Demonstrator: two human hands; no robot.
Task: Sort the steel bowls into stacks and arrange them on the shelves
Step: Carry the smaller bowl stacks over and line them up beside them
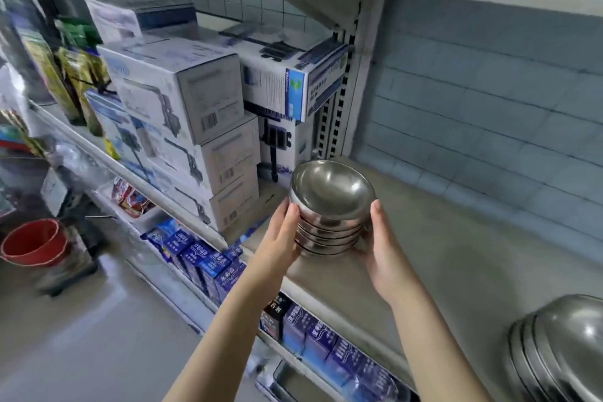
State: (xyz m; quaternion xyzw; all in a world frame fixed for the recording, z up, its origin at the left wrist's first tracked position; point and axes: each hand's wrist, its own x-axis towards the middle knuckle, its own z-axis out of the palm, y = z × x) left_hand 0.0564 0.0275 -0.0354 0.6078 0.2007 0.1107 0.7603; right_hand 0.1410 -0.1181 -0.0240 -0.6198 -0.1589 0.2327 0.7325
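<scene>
Bowl stack: the stack of steel bowls [331, 212] sits between your two hands, its lower rims pressed between your fingers, the top bowl opening above your fingertips and tilted toward you.
Left hand: your left hand [283, 233] clasps the stack's left side, fingers [292, 209] curled up against the rims, thumb hidden behind it.
Right hand: your right hand [380, 246] holds the opposite side, thumb [377, 210] upright against the top rim, the other fingers tucked under the base.
Arms: both forearms reach up and forward from the lower edge, converging on the stack.
Contact with shelf: the stack's base is at the grey shelf [440, 238] just beyond your fingers; you cannot tell whether it rests there or is lifted.
Second stack: overturned larger bowls [561, 352] lie on the same shelf, well to the right of your right hand.
Left of your fingers: stacked white cartons [195, 127] stand just beyond your left hand.
Below your wrists: blue boxes [208, 264] line the lower shelf.
Floor: a red bucket [34, 243] stands far left.
</scene>
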